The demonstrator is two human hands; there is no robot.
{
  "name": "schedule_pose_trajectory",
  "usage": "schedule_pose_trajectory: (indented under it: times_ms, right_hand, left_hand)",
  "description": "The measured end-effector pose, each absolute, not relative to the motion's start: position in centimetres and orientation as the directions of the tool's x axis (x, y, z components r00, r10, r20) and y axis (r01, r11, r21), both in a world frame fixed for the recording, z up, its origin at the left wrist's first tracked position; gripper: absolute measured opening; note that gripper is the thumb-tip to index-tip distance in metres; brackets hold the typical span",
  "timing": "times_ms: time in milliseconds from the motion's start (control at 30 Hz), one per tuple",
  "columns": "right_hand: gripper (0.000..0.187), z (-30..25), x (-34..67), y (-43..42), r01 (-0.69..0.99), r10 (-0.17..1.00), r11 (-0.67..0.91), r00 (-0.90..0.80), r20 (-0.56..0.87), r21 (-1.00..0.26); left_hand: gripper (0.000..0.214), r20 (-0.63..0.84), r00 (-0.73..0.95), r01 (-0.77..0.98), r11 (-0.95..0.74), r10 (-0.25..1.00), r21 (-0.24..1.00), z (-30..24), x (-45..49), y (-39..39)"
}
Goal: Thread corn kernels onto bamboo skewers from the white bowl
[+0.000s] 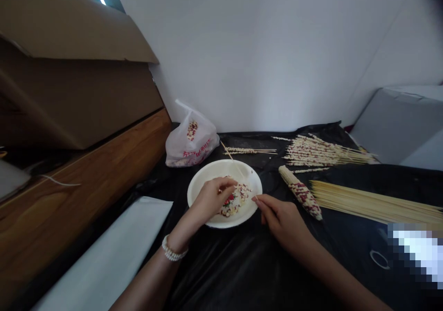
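Where the white wall (259,62) meets the work surface, a black sheet (221,274) spreads forward, wrinkled, under nearly everything. Brown cardboard box (79,89) off to the person's left, flap jutting out, beside a strip of wood (100,182). Pale box (404,126) at the far right, against the wall. White folded sheet (110,251) lying flat on the near left.

Loose bundle of bare sticks (377,202) to the right, laid side by side. Behind it, a pile of threaded sticks (314,152), cream and dark red. White bowl (195,182) in the middle, between the two hands. Knotted plastic bag (190,152) just behind it, red print on the side, kernels showing through.

Left hand (214,198) over the bowl, fingers loosely curled, thumb toward the forefinger; I cannot tell whether anything is pinched there. Right hand (282,216) at the bowl's right rim, thumb and forefinger pressed together, apparently pinching the near end of a thin stick (228,155) that slants across to the far side.

Part-stripped cob (301,193) right of the bowl, near the sticks. Few threaded pieces (242,151) behind the bowl. Pearly bracelet (173,251) on the left wrist. Loose kernels (228,211) lie in the bowl, below and beside the left fingers.
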State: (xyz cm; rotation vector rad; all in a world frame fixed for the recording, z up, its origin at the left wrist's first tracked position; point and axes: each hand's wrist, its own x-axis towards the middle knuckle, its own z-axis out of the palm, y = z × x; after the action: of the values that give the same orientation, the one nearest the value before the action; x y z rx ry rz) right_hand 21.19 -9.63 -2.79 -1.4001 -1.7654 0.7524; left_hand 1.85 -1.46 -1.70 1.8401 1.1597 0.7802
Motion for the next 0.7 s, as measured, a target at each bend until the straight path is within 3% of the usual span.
schedule_pose_trajectory:
  times_ms: [133, 233, 367, 533, 700]
  right_hand:
    - [0.032, -3.2, 21.1, -9.3, 0.573, 0.967, 0.252, -0.17, 0.187, -0.78]
    - [0.032, -3.2, 21.0, -9.3, 0.568, 0.966, 0.256, -0.173, 0.191, -0.782]
    - [0.033, -3.0, 21.0, -9.5, 0.545, 0.969, 0.241, -0.175, 0.172, -0.803]
    - [0.033, -2.9, 21.0, -9.7, 0.479, 0.982, 0.149, -0.177, 0.072, -0.865]
    - [0.027, -2.3, 20.8, -9.8, 0.189, 0.971, -0.008, -0.231, -0.053, -0.982]
  left_hand:
    - [0.029, 0.043, 0.588, 0.635, -0.494, 0.808, 0.593, -2.7, 1.4, -1.8]
    - [0.031, -0.035, 0.612, 0.692, -0.513, 0.79, 0.509, -2.6, 1.3, -2.3]
    - [0.016, -0.129, 0.647, 0.69, -0.505, 0.751, 0.519, -1.9, 1.4, -2.6]
    - [0.012, -0.097, 0.65, 0.663, -0.501, 0.754, 0.556, -1.9, 1.6, -2.5]
    - [0.008, 0.044, 0.503, 0.579, -0.374, 0.863, 0.725, -2.4, 1.6, -1.4]
